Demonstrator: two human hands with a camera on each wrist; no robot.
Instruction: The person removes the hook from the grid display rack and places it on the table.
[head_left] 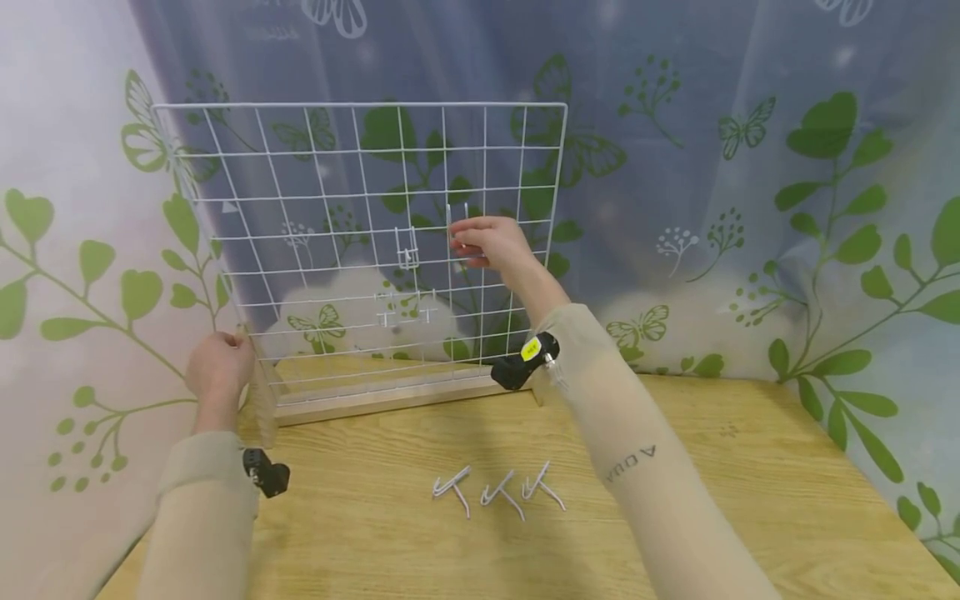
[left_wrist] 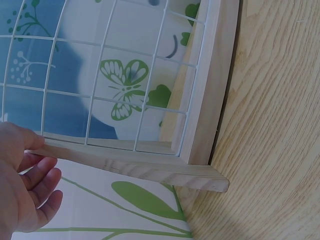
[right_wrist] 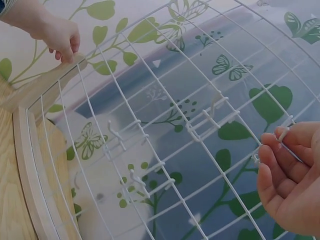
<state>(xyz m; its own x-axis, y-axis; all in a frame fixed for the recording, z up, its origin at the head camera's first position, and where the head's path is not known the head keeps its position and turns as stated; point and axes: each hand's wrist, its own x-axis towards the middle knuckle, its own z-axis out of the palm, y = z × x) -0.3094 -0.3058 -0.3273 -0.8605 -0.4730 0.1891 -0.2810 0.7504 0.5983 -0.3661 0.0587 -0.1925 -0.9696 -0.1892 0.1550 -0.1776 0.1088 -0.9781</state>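
Observation:
A white wire grid panel [head_left: 360, 105] stands upright in a wooden base [head_left: 375, 400] on a wooden table [head_left: 750, 467]. My left hand [head_left: 225, 367] grips the base's left end piece [left_wrist: 125, 165], thumb on top and fingers curled beneath. My right hand [head_left: 461, 242] is raised to the right part of the grid and pinches a small white hook [right_wrist: 283, 134] against a wire. Other white hooks [head_left: 407, 248] hang on the grid to its left, seen too in the right wrist view as hooks [right_wrist: 117, 135]. Three loose hooks [head_left: 501, 493] lie on the table in front of the base.
A curtain [head_left: 750, 167] printed with green leaves and butterflies hangs close behind the grid. Black wrist cameras [head_left: 521, 367] sit on both forearms. The table's left edge [head_left: 142, 542] runs just beside my left forearm.

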